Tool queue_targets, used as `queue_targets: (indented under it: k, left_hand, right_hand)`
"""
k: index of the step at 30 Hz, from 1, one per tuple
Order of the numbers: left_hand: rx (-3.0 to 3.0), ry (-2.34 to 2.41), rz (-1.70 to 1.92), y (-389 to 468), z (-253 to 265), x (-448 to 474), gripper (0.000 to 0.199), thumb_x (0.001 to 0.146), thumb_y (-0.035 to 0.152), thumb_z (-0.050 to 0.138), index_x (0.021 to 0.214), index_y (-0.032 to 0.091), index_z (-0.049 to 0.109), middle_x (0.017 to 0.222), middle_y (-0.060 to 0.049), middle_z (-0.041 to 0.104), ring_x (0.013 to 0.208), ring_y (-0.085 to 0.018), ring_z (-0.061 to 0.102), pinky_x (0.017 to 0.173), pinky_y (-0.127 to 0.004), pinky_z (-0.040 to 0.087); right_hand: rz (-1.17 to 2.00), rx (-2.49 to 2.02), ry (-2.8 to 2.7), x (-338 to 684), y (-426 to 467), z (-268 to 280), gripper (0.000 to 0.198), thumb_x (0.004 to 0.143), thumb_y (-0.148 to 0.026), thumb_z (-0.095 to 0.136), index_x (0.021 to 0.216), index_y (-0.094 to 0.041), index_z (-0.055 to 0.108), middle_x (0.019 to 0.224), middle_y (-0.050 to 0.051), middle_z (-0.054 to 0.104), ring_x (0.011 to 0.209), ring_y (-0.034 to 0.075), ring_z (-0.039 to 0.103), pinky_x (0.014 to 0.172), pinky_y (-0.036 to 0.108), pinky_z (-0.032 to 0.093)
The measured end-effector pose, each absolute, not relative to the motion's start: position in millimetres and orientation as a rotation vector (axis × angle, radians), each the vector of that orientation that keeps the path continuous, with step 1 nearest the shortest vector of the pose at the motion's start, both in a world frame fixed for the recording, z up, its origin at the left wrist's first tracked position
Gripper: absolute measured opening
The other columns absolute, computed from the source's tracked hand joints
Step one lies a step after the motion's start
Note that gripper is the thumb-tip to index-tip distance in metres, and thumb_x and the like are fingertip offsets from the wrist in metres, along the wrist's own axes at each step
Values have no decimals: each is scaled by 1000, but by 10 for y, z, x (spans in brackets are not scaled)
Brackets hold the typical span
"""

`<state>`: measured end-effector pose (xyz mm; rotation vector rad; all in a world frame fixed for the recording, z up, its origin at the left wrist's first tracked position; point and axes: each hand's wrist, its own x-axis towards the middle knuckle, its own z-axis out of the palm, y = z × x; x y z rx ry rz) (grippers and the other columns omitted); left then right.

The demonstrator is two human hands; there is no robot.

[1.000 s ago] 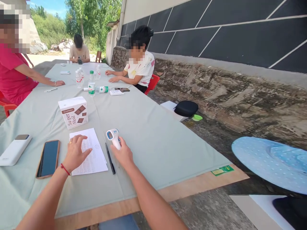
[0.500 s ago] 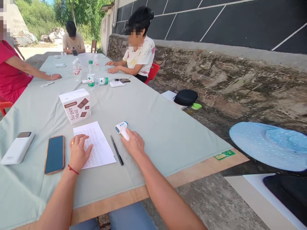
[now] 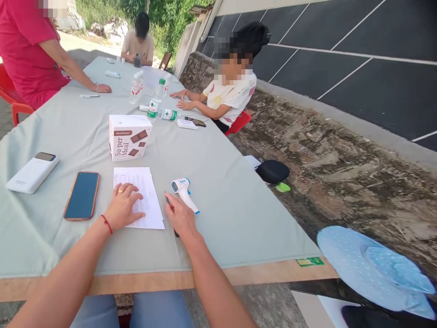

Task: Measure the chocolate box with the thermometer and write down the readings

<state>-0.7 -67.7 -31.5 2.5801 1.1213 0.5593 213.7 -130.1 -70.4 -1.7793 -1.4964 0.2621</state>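
My left hand point(image 3: 124, 206) lies with spread fingers on a white sheet of paper point(image 3: 146, 183) covered in writing. My right hand point(image 3: 181, 217) is closed over a black pen point(image 3: 167, 198) beside the sheet's right edge; most of the pen is hidden under the hand. Just beyond the right hand, a white and blue infrared thermometer point(image 3: 186, 195) rests on its side on the tablecloth, touched by neither hand. To the left of the paper is a phone point(image 3: 82, 196) in a brown case.
A white power bank point(image 3: 33, 173) lies far left. Behind the paper stands a Su-per Meal box point(image 3: 129, 138), with water bottles point(image 3: 154, 107) farther back. Several people sit around the table point(image 3: 225, 218). A blue hat point(image 3: 368, 269) is off the table's right corner.
My right hand has let go of the thermometer, leaving it on the table, and has moved left onto the pen. My left hand stays on the paper. The view has turned and tilted.
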Motion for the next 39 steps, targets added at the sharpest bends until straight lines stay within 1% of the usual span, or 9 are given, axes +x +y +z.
queue_targets:
  k: [4,8,11,15,17,19,23,29,39]
  left_hand:
    - [2584,1020,454,-705,-334,-7,52,57,46,81,101,26,65,119,-9,58,122,-33,46,115,-62,10]
    - [2557,1026,462,-720,-366,1,57,52,45,83,103,26,65,120,-9,58,124,-35,45,114,-64,8]
    - [2562,1030,457,-727,-372,8,57,52,43,83,103,26,65,121,-10,56,124,-35,45,113,-65,10]
    - [2569,1040,403,-739,-360,14,40,64,37,77,99,24,66,121,-11,57,121,-34,47,111,-65,15]
    - [2558,1055,404,-744,-362,16,27,72,31,70,97,24,66,120,-11,58,119,-32,49,110,-64,18]
    - [2550,1066,421,-747,-372,19,22,75,27,66,97,24,66,119,-10,58,117,-31,50,109,-63,21]
    - [2553,1075,430,-750,-387,31,20,75,27,67,95,24,66,119,-10,58,116,-31,49,108,-62,23]
    - [2575,1038,420,-746,-375,40,7,77,26,68,84,24,68,115,-8,59,115,-30,49,108,-60,24]
    - [2598,1009,447,-744,-396,28,7,79,25,68,84,23,71,115,-8,58,115,-27,48,107,-54,28]
  right_hand:
    - [532,-1495,-1220,2171,-1300,-593,34,83,-39,46,101,-22,69,77,4,61,70,18,54,69,33,43]
    - [783,-1249,-1003,2080,-1287,-558,41,72,-42,63,109,-24,61,79,1,58,70,16,55,67,32,46]
    - [791,-1236,-1013,1966,-1314,-581,34,71,-45,67,97,-25,61,71,-3,53,65,14,52,63,29,45]
    - [881,-1240,-1069,1826,-1373,-612,32,85,-49,50,92,-22,65,62,-3,52,60,14,51,64,31,46]
    - [939,-1256,-1063,1771,-1383,-626,31,84,-46,52,94,-20,66,66,-1,58,64,14,55,66,32,47]
    - [952,-1301,-1029,1728,-1377,-645,25,77,-42,60,88,-20,65,68,0,60,63,14,55,63,30,47]
    - [897,-1414,-967,1679,-1358,-679,18,63,-34,66,72,-21,57,59,-5,53,52,10,44,51,25,39]
    - [738,-1508,-1102,1669,-1367,-673,14,66,-32,57,62,-22,50,55,-5,48,53,12,43,53,26,38]
    - [717,-1502,-1207,1660,-1359,-686,16,69,-35,55,61,-23,47,54,-5,47,53,12,43,52,26,38]
